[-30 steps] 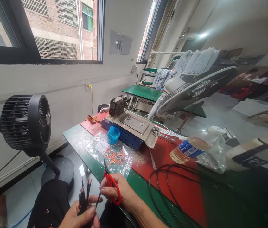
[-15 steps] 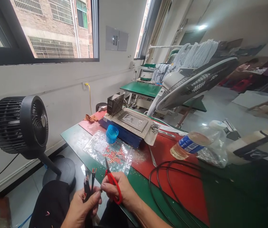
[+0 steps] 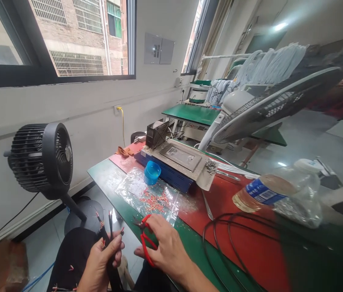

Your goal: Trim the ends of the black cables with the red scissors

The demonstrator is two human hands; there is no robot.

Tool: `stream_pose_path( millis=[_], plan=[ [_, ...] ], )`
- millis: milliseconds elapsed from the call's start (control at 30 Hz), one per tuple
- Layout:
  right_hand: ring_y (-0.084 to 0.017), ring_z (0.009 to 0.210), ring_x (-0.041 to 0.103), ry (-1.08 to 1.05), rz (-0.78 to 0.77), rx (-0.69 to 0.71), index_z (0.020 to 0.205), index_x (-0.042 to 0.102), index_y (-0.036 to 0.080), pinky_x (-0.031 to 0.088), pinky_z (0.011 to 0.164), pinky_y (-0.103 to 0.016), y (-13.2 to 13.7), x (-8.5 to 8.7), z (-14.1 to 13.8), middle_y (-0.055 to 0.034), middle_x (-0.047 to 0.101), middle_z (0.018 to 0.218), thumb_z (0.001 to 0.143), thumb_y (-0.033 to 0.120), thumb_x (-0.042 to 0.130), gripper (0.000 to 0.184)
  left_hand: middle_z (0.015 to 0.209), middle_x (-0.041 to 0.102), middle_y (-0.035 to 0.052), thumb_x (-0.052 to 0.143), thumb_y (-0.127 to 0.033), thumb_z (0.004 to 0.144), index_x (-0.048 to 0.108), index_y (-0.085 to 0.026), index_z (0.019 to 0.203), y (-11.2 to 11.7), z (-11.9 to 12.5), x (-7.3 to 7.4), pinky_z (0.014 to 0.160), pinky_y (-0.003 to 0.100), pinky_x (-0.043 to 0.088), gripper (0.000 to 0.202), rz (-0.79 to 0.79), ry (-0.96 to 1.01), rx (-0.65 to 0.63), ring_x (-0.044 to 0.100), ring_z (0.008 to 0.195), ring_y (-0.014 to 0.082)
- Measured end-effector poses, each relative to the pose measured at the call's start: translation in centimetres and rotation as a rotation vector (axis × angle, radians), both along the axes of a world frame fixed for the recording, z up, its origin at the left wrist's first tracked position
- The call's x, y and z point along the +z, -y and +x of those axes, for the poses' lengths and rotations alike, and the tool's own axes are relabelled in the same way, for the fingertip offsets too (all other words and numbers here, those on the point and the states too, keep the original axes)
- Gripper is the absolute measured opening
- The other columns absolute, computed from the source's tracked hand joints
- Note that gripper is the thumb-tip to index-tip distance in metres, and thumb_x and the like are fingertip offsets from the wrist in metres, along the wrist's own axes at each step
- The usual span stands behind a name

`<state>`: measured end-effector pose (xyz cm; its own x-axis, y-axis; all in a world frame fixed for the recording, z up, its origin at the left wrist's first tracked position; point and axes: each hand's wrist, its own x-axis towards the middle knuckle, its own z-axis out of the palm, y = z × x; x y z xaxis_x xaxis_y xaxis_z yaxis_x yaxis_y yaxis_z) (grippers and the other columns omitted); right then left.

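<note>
Right of scissors (image 3: pixel 142 226) — bottle (image 3: pixel 262 191), yellowish liquid (image 3: pixel 242 201)

Daylight at left, smear at right

Bright, soft daylight comes through the window (image 3: pixel 83 44), and a ceiling lamp (image 3: pixel 281 26) flares at upper right. Glare whitens the clear plastic bag (image 3: pixel 129 188) and the left corner of the tabletop (image 3: pixel 101 171). The left hand (image 3: pixel 103 255), right hand (image 3: pixel 170 247) and red scissors (image 3: pixel 142 240) read fairly sharp — but the view's right edge blurs and stretches, pulling the bottle (image 3: pixel 262 192) wide, while the lower right corner sinks into darkness.
</note>
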<state>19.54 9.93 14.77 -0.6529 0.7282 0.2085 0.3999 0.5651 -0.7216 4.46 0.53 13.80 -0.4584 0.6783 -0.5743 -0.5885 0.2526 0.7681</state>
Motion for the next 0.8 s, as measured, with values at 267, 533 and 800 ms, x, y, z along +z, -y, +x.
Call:
stream_pose_path(
  millis=[267,533,800],
  plan=[
    [-0.014,0.07,0.044,0.143,0.391,0.062,0.076,0.052,0.021,0.024,0.06,-0.027,0.5,-1.9,0.2,0.0004,0.056,0.077,0.071,0.032,0.064,0.017,0.056,0.056,0.0012,0.072,-0.028,0.06,0.063,-0.008,0.084,0.6,-0.3,-0.3,0.039,0.016,0.03,0.032,0.027,-0.017,-0.005,0.041,0.043,0.0041],
    [-0.013,0.061,0.041,0.12,0.57,0.034,0.07,0.051,0.02,0.019,0.054,-0.027,0.5,-2.1,0.0,-0.0001,0.053,0.068,0.084,0.031,0.049,0.018,0.053,0.057,0.0007,0.076,-0.026,0.054,0.064,-0.009,0.077,0.7,0.2,0.2,0.037,0.016,0.029,0.031,0.065,-0.009,0.021,0.042,0.04,0.0039],
    [-0.012,0.054,0.039,0.061,0.7,0.005,0.063,0.05,0.018,0.017,0.052,-0.028,0.8,-2.7,-0.3,-0.0002,0.05,0.06,0.088,0.016,0.039,0.027,0.055,0.056,0.0004,0.072,-0.022,0.06,0.063,-0.009,0.079,0.8,0.2,0.5,0.039,0.015,0.033,0.025,0.06,0.093,0.038,0.043,0.044,0.0039]
  ],
)
